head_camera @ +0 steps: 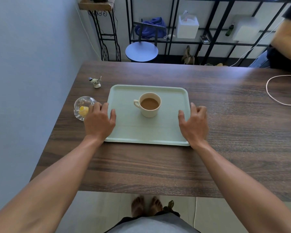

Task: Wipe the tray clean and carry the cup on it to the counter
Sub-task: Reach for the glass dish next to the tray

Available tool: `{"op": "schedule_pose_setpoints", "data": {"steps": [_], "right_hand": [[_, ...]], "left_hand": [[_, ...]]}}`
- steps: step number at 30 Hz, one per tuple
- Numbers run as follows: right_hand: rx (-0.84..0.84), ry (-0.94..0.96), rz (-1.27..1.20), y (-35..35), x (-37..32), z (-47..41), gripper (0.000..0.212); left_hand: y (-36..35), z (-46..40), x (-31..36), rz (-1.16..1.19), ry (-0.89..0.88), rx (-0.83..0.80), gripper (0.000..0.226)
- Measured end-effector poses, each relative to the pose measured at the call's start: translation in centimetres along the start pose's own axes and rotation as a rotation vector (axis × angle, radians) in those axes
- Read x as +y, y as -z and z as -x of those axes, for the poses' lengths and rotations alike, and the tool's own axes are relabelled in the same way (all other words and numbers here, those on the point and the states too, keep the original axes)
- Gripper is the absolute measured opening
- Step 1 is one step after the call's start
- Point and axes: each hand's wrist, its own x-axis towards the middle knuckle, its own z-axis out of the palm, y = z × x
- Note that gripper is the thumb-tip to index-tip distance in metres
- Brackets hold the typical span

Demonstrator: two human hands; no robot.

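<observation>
A pale green tray (129, 132) lies flat on the dark wooden table (225, 132). A cream cup (149, 113) full of light brown coffee stands upright near the tray's middle, with its handle to the left. My left hand (99, 122) straddles the tray's left rim, thumb on the inside and fingers on the outside. My right hand (194, 125) holds the right rim the same way, thumb inside and fingers curled outside. Neither hand touches the cup.
A small glass bowl (81, 105) with a yellow piece inside sits just left of my left hand. A small bird figurine (95, 81) stands behind it. A white cable (274, 96) loops at the table's right. A stool (141, 51), shelves and another person's arm (286, 34) are beyond.
</observation>
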Motion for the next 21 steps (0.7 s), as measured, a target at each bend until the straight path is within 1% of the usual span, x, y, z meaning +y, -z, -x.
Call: {"op": "schedule_pose_setpoints", "data": {"steps": [3,6,8,10,16,21], "right_hand": [[0.043,0.238,-0.133,0.5,-2.7,-1.3,0.046],[0.018,0.404,-0.268,0.7,-6.8,-2.7,0.046],[-0.026,0.463,-0.325,0.6,-10.0,-3.5,0.049],[-0.068,0.529,-0.356,0.3,-13.2,-4.1,0.051],[-0.242,0.688,-0.377,-2.1,-21.5,-4.7,0.056],[-0.335,0.739,-0.353,-5.5,-25.9,-5.0,0.054]], "left_hand": [[1.0,-1.1,-0.1,-0.006,-0.018,0.046,0.038],[2.2,-2.0,-0.2,0.028,0.021,0.035,0.054],[3.2,-2.5,-0.5,0.024,0.048,0.020,0.064],[4.1,-2.8,-1.0,0.016,0.087,0.022,0.068],[5.7,-3.2,-3.0,0.000,0.191,0.027,0.074],[5.2,-2.9,-4.9,0.019,0.240,0.028,0.076]]}}
